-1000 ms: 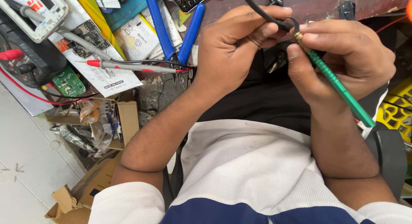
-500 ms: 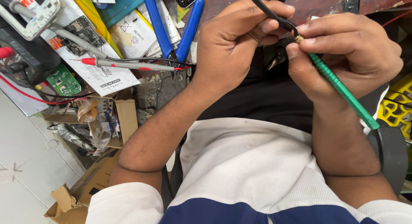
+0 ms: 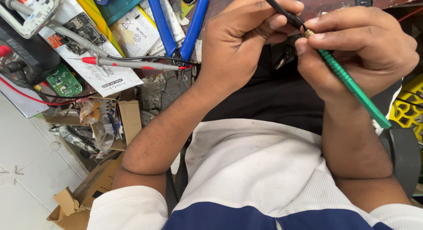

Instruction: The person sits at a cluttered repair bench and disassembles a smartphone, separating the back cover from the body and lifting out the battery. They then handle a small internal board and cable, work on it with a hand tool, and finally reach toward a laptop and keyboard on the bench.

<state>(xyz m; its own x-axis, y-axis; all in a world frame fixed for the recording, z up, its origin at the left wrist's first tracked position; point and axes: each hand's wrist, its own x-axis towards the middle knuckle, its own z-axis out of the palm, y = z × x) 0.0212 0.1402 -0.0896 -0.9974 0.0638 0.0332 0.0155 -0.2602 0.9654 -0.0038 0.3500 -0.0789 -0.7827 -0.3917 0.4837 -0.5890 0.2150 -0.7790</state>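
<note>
left hand [image 3: 240, 45] pinching the black cable [image 3: 282, 9] | right hand [image 3: 359, 49] clamped on green-handled tool [image 3: 352, 84], tip at cable end over lap | looks mid-job, multimeter probe [image 3: 132, 62] lying untouched

An electronics repair workshop, this. A green circuit board [image 3: 64, 80], red test probes [image 3: 132, 62] and blue-handled pliers [image 3: 178, 23] crowd the tabletop [image 3: 229, 3]. Cardboard boxes [image 3: 94, 186] litter the floor.

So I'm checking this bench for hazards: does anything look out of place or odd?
The red-tipped probe lies loose across a paper sheet amid cluttered tools, and torn cardboard boxes sit crumpled on the floor. The hands show nothing odd.
</note>
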